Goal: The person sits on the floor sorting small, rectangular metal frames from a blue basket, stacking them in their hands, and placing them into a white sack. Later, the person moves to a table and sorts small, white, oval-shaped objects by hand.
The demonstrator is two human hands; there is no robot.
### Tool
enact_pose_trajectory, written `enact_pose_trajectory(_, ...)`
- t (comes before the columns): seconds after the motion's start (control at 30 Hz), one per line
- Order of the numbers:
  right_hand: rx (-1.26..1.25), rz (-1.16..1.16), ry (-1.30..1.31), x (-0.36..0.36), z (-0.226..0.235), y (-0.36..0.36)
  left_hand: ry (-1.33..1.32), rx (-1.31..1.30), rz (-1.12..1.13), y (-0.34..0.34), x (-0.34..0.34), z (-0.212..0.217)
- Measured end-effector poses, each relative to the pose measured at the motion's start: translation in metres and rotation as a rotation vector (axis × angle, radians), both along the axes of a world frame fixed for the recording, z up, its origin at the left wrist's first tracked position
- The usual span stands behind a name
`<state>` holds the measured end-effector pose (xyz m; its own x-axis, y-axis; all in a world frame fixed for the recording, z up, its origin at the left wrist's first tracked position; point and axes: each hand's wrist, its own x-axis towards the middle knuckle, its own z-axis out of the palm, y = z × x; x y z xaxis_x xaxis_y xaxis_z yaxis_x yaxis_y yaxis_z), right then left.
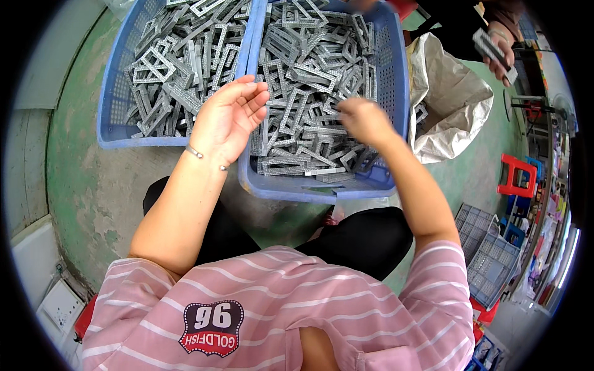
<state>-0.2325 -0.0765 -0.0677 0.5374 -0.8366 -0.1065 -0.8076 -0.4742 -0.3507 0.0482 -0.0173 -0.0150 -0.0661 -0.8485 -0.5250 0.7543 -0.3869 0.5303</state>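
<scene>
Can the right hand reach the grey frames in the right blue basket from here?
Probably yes: the right hand is over the open basket, and nothing visible lies between it and the grey frames.

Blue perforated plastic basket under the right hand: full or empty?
Well filled: grey rectangular frames heap across the basket, hiding its floor; bare inner wall shows at right.
</scene>
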Motion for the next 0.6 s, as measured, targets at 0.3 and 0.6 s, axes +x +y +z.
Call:
enact_pose_trajectory(0.3, 0.138, 0.107, 0.365, 0.013, -0.087, 0.016, 0.02, -0.014, 0.022, 0.0, 0.007, 0.006)
enact_pose_trajectory(0.6, 0.068, -0.225, 0.14, 0.009, -0.062, 0.024, 0.031, 0.046, 0.002, -0.006, 0.007, -0.002)
